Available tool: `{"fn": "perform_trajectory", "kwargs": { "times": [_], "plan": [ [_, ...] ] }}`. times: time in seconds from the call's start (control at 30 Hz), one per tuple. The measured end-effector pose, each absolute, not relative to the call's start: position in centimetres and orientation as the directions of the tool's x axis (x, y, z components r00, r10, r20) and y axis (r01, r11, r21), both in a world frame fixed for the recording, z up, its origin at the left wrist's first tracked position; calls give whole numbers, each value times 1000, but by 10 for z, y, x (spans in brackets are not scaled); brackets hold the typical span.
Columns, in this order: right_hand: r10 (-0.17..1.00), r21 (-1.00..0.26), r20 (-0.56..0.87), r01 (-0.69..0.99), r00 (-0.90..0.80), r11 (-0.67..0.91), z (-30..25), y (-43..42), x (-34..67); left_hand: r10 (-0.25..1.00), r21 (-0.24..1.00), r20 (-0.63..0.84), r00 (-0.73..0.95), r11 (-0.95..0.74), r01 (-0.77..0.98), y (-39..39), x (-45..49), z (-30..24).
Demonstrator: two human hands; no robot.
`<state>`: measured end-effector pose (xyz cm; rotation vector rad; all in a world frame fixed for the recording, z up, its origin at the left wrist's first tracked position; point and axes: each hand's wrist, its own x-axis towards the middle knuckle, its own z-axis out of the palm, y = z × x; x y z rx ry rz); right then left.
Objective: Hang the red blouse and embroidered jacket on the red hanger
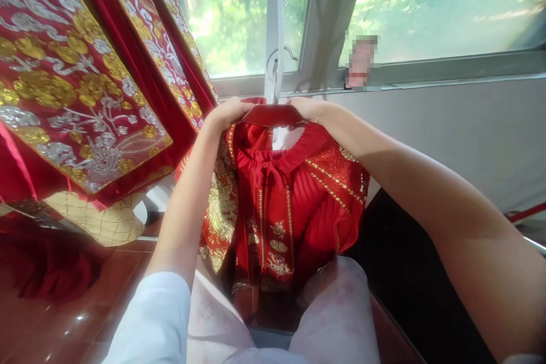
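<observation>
A red garment with gold embroidery and a tied bow at the neck (pixel 275 205) hangs on a red hanger (pixel 273 115) in front of me. My left hand (pixel 228 114) is closed around the hanger's left end, over the garment's shoulder. My right hand (pixel 305 108) grips the hanger's right end. A metal hook (pixel 273 65) rises from the hanger in front of a white window post (pixel 275 17). The hook's contact with any rail is hidden.
Large red garments with gold and silver embroidery (pixel 77 79) hang close on the left. Behind the hands are a window (pixel 443 5) and a pale wall (pixel 452 136). A dark surface (pixel 409 250) lies to the right, with reddish floor tiles (pixel 85 301) to the left.
</observation>
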<state>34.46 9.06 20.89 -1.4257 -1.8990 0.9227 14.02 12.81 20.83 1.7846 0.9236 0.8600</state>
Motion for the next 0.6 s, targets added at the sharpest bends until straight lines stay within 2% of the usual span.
{"fn": "perform_trajectory", "kwargs": {
  "times": [0.13,0.33,0.43,0.6],
  "plan": [
    [993,-824,92,555,-74,118,209,96,342,876,896,157,455,-321,308,135,138,208],
    [998,-870,53,488,-40,66,208,92,339,869,907,139,475,-305,292,131,139,210],
    [995,-889,1,456,-99,46,209,88,339,884,903,112,454,-281,324,125,140,214],
    [955,-880,-36,462,-295,109,209,88,345,874,890,31,484,-244,384,118,135,224]
  ]
}}
